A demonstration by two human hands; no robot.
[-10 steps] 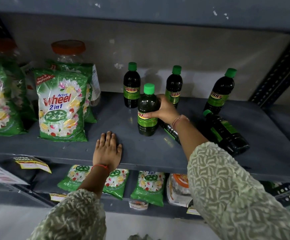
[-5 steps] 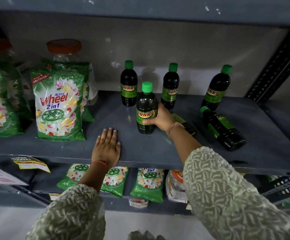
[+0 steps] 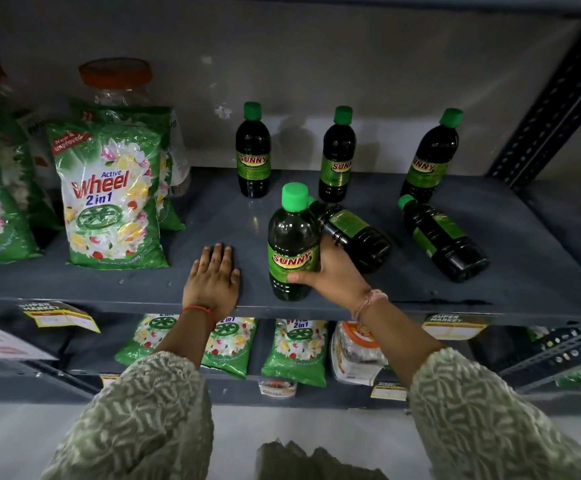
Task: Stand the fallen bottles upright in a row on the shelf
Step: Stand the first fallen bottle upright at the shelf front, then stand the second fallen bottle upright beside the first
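My right hand (image 3: pixel 330 273) grips a dark green-capped Sunny bottle (image 3: pixel 293 244) that stands upright near the front edge of the grey shelf (image 3: pixel 212 216). Flat on the shelf, left of that bottle, rests my left hand (image 3: pixel 212 280), palm down and holding nothing. Three more bottles stand upright along the back: a left one (image 3: pixel 253 154), a middle one (image 3: pixel 337 157) and a right one (image 3: pixel 429 161). A fallen bottle (image 3: pixel 354 233) lies on its side just behind my right hand. Further right lies another fallen bottle (image 3: pixel 443 240).
Green Wheel detergent bags (image 3: pixel 112 199) and an orange-lidded jar (image 3: pixel 115 81) fill the shelf's left half. A black perforated upright (image 3: pixel 552 109) bounds the right side. More detergent bags (image 3: pixel 294 351) sit on the lower shelf, with price tags (image 3: pixel 60 315) on the shelf's front edge.
My right hand has drawn the upright bottle forward, from mid-shelf to near the front edge, uncovering the fallen bottle behind it. My left hand has stayed flat on the shelf.
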